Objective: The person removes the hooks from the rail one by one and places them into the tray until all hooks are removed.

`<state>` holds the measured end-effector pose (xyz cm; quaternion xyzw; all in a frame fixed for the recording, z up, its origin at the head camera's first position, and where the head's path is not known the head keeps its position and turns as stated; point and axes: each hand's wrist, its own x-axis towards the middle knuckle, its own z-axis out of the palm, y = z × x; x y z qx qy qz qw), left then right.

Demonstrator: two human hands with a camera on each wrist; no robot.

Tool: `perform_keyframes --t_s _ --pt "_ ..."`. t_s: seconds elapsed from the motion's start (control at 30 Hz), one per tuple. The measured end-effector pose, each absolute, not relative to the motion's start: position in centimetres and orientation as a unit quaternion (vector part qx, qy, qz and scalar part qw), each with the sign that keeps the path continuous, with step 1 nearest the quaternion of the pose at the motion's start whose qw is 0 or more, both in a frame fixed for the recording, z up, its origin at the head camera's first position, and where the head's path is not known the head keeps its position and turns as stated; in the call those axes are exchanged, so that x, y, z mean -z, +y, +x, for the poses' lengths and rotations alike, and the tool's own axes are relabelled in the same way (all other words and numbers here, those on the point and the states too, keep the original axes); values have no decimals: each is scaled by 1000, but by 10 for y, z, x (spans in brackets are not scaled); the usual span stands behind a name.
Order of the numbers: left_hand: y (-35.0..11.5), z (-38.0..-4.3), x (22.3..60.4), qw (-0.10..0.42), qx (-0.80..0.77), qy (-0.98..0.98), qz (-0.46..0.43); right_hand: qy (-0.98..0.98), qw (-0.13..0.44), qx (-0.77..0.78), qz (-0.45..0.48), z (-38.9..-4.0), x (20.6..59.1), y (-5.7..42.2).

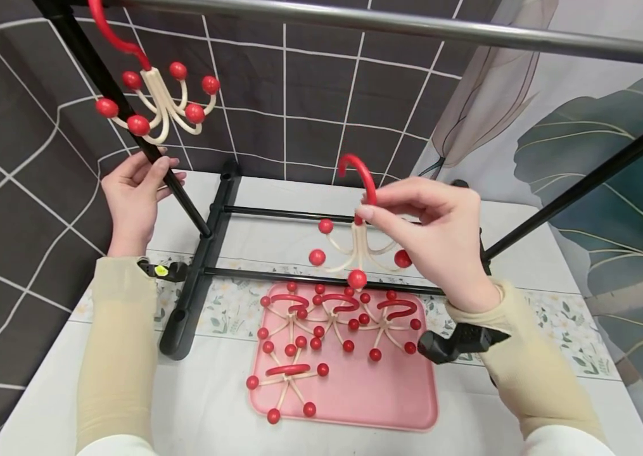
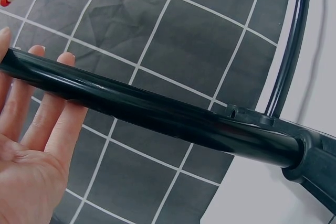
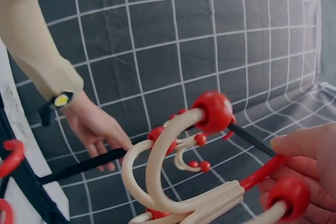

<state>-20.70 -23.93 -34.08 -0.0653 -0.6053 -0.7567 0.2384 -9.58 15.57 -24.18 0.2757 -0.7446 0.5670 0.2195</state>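
My right hand (image 1: 432, 234) pinches the red stem of a multi-prong hanger (image 1: 359, 244), with cream curved prongs tipped in red balls. Its red hook curls up above the fingertips, and the prongs hang down over the rack's lower bars. In the right wrist view this hanger (image 3: 210, 205) looms close to the camera. On the left, my left hand (image 1: 137, 187) holds the rack's slanted black post (image 1: 181, 197) between thumb and fingers; in the left wrist view the fingers (image 2: 63, 124) lie behind the post. A matching hanger (image 1: 156, 104) hangs above that hand by its red hook, whose top is out of frame.
A pink tray (image 1: 378, 396) below the rack bears several more hangers (image 1: 287, 373). A silver rail (image 1: 412, 28) crosses the top. The rack's black foot (image 1: 198, 272) stands on the white table (image 1: 207, 405). Dark gridded cloth (image 1: 321, 95) covers the back.
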Motion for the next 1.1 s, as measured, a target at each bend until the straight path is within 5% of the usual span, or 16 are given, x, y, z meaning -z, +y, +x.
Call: perform_keyframes --t_s 0.43,0.77,1.1 --pt "-238 -208 340 245 756 -603 -70 -771 125 -585 217 -61 274 179" --pt "-238 -209 340 246 763 -594 -73 -668 58 -658 343 -45 301 192" --pt "-239 -210 342 243 769 -587 -70 -681 -15 -632 370 -31 337 202"
